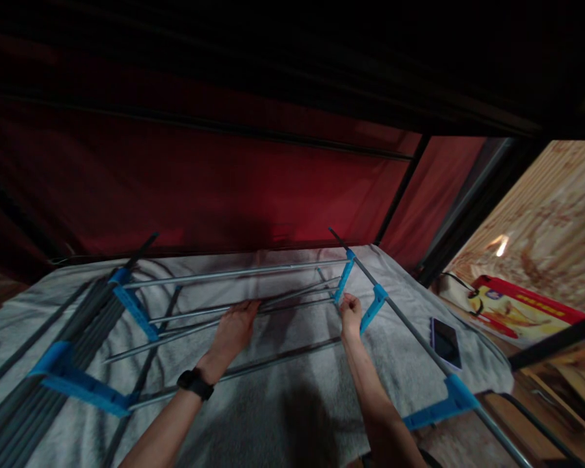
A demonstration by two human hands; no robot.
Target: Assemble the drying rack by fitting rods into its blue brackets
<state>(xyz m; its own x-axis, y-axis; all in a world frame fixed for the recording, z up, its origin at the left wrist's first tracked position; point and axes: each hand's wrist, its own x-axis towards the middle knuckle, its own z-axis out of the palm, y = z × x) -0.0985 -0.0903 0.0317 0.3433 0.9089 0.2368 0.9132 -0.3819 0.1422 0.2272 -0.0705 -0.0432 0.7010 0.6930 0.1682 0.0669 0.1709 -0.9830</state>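
A rack frame of grey metal tubes and blue plastic brackets lies across a grey blanket. My left hand, with a black watch on the wrist, is closed over a thin metal tube near the frame's middle. At the right, my right hand has its fingers pinched at the lower end of a blue bracket. Its fingertips are partly hidden. Another blue bracket stands just right of that hand. One loose-looking tube slants under my left hand, its left end free of the brackets.
Several grey tubes lie bundled at the left beside a blue bracket. A phone rests on the blanket at the right. Beyond it is a red and yellow box. Red cloth and dark bars enclose the back.
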